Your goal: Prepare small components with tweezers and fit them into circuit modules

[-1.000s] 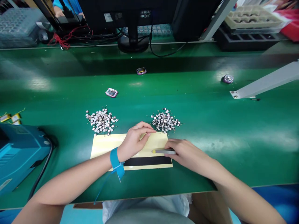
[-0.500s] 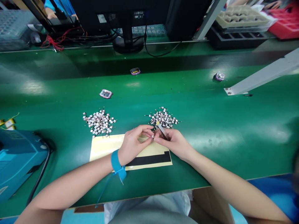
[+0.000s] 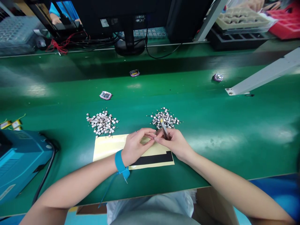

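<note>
L hand low over the sheet, fingers curled in, thumb & forefinger pinched nearly shut right at the points of the tweezers. Anything tiny in that pinch? Too small to tell from here! R hand closed firmly round those tweezers, pen-style, yellow-tipped end tilted up & away, points angled down toward the L fingertips. Both hands meet at the fingertips, forearms coming in at an angle from either side of the bench. Blue ESD wrist strap on the L wrist, cord hanging off over the bench edge. Right under the hands, a yellow backing sheet w/ a black strip along its near side. Two heaps of small white-and-metal tabs w/ thin wires just past the sheet: left heap well clear of the hands, right heap directly behind the tweezers, which overlap it in view. Further out, three small pink-edged modules scattered on the bench; blue machine off to the left.
</note>
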### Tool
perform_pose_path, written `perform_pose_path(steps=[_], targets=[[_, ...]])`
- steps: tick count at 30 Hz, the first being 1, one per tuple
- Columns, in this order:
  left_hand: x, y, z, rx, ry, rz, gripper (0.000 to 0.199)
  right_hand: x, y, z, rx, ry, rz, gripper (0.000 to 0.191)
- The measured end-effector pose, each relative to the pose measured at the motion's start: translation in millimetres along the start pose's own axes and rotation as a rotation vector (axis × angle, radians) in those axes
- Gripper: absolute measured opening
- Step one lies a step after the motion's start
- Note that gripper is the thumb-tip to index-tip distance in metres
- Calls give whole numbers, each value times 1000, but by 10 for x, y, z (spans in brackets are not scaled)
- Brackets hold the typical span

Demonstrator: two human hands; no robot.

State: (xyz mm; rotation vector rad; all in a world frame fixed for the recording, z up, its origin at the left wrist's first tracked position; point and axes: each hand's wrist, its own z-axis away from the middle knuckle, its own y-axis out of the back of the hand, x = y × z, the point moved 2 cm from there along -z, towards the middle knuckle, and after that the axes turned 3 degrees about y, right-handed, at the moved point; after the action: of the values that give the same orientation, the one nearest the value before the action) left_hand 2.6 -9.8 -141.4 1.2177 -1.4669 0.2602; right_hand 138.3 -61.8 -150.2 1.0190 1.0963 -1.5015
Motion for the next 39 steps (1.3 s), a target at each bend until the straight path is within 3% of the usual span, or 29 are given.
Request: perform_pose_path(steps=[7,14,24,31,39], targets=[[-34,-5,-18,-2,84,189,27,-4,85,-37,-56,-148,-153,21],[-41,-4,-24,18,115,242,26,-12,39,17,43,28,29,19],[-38,-12,-29,28,95,145,23,-39,15,32,74,115,285,18],[-38,-10,-26,44,27,88,24,-28,18,7,-9,113,236,18],[4,1,-8,63,-80,-70,22,-5,-10,10,60,66,139,16]])
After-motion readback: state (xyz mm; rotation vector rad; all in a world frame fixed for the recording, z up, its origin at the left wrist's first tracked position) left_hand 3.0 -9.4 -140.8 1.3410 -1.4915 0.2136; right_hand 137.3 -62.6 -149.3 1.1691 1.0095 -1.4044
